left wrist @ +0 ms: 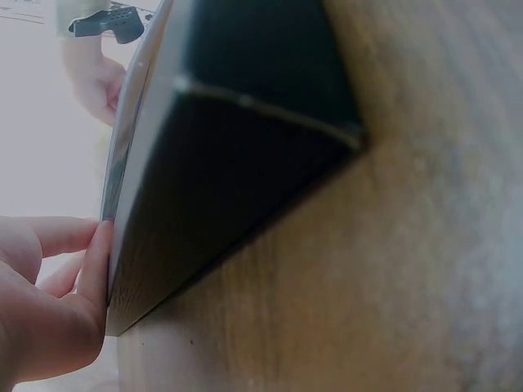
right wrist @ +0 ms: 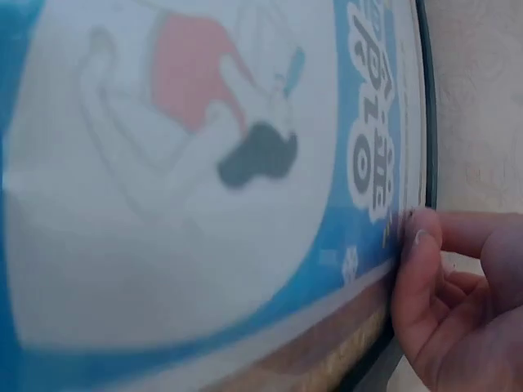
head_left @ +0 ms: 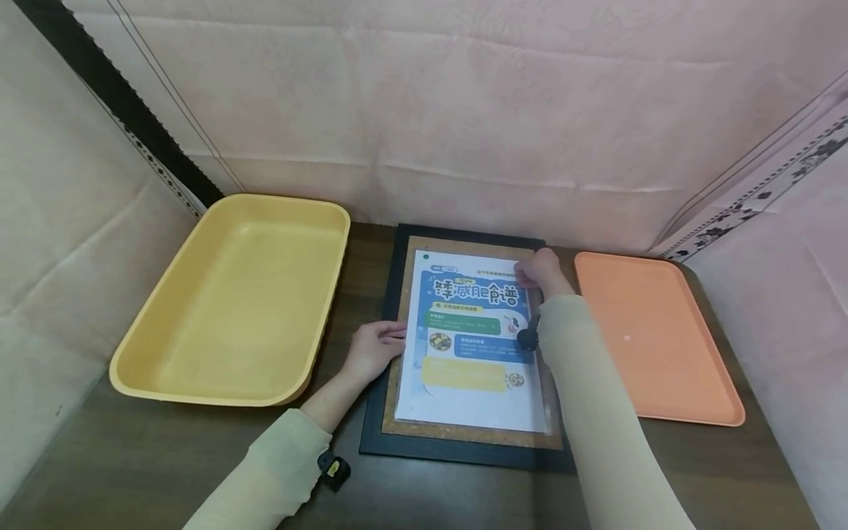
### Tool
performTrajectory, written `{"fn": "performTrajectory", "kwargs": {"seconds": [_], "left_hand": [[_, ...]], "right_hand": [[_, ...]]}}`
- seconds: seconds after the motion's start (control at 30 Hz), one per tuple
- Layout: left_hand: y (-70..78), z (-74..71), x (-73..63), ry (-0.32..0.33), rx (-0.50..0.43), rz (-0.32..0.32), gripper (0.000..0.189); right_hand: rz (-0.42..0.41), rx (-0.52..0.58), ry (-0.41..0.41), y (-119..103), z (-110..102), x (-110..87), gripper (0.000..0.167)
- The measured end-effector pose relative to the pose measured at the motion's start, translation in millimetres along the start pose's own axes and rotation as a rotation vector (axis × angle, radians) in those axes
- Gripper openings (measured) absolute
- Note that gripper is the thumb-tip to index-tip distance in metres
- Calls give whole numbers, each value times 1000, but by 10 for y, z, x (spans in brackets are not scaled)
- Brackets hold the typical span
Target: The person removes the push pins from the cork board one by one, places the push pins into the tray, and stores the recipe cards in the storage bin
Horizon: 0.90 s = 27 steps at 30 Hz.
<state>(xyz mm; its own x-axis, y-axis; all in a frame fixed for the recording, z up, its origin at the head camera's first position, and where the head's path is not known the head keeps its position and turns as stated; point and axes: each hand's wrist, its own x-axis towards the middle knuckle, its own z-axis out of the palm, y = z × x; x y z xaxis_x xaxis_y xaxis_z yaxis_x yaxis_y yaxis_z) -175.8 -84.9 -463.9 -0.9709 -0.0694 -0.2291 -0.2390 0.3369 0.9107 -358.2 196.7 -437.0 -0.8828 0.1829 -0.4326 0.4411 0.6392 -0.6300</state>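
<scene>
one poster (head_left: 473, 342) lies lengthwise, near to far, its title (head_left: 475, 292) farthest.

Carrier: brown wood-grain table (head_left: 86, 456) | on it, landmark: dark frame (head_left: 457, 451), lying face up | left of the frame: deep yellow tray (head_left: 238, 302), near it | right of the frame: shallow orange tray (head_left: 662, 338), small pale spot inside
</scene>
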Motion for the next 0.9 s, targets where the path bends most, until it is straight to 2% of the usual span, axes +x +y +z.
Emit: {"fn": "performTrajectory", "kwargs": {"seconds": [0.17,0.4,0.6,0.73,0.9], "left_hand": [[-2,10,1,-3,2,6,31],[7,-9,8,-1,1,8,32],[11,-9,-12,5,-3,-3,31],[8,-1,-16,-2,4,-9,31],[19,-11,-13,3,12,6,31]], "right_hand": [[-39,-43,-56,32,-48,51,37],[-128,-141,-20,-9,-37,25,20],[-89,-201,-22,-66,-26,-9,22],[-54,-228,-75,-94,-51,2,29],[-53,-197,-136,-133,-102,40,29]]}}
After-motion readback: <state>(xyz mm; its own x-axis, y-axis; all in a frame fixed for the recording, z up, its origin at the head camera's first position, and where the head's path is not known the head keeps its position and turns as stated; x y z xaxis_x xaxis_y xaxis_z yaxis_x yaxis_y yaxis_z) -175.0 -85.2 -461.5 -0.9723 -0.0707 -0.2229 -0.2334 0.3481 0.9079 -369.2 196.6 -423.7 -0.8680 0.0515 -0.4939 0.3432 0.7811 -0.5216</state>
